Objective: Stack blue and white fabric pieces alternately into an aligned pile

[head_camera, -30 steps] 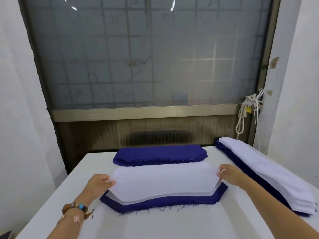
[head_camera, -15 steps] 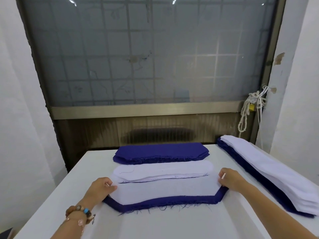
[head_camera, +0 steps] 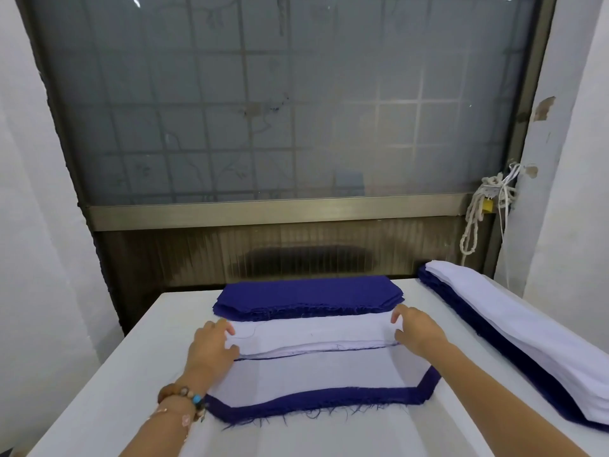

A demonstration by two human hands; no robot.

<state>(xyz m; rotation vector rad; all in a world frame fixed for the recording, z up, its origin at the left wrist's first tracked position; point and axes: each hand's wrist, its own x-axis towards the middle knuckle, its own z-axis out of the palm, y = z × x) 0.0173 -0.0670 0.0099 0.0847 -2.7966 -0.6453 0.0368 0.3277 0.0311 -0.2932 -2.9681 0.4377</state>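
Note:
Nearest me lies the alternating pile (head_camera: 316, 374), white on top with a blue edge showing along its front and right. Behind it sits a stack of white pieces (head_camera: 313, 333), and behind that a stack of blue pieces (head_camera: 306, 296). My left hand (head_camera: 212, 344) is at the white stack's left end, fingers on top and thumb at the front edge, pinching the fabric. At the right end my right hand (head_camera: 417, 329) pinches the stack the same way. How many layers each hand holds is hidden.
A long pile of blue and white fabric (head_camera: 514, 341) runs along the right side of the white table (head_camera: 138, 384). A window and metal panel stand just past the table's far edge. A bundled rope (head_camera: 478, 209) hangs at the right wall.
The white piece I held now lies flat on the front pile. Both hands let go of it and moved back to the ends of the white stack.

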